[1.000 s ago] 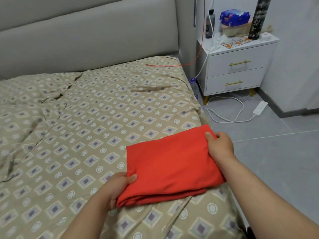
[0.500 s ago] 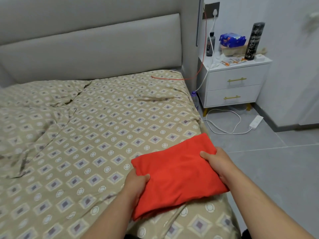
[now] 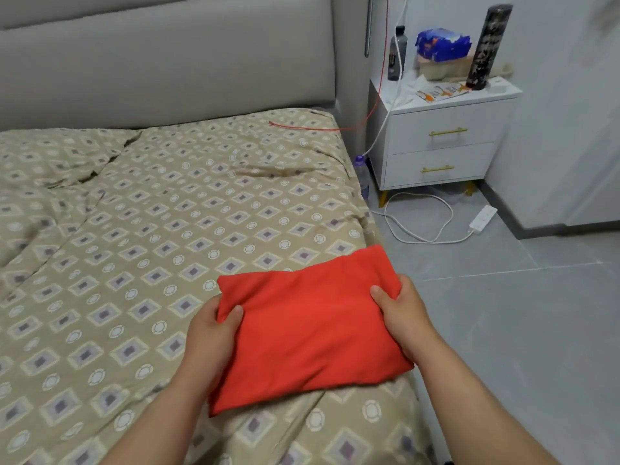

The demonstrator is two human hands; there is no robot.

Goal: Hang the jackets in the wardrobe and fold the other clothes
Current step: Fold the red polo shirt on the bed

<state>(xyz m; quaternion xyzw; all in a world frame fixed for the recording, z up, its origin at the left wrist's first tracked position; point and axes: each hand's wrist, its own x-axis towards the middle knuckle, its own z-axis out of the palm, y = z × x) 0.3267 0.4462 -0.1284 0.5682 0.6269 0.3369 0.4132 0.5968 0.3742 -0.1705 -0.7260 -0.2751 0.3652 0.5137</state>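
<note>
Head view: the folded red cloth [image 3: 312, 333] is at the right edge of the bed [image 3: 151, 229]. The left hand [image 3: 209, 344] grips its left side, thumb on top and fingers tucked beneath. The right hand [image 3: 406, 317] grips its right side likewise. A nightstand [image 3: 443, 139] stands beyond.

The left hand [image 3: 209, 344] is now further up the cloth's [image 3: 308, 333] left edge, thumb on top, no longer at the near corner. The right hand [image 3: 402, 317] is off the far corner and grips the middle of the right edge, thumb over the top. The cloth's near edge no longer shows its layers.
</note>
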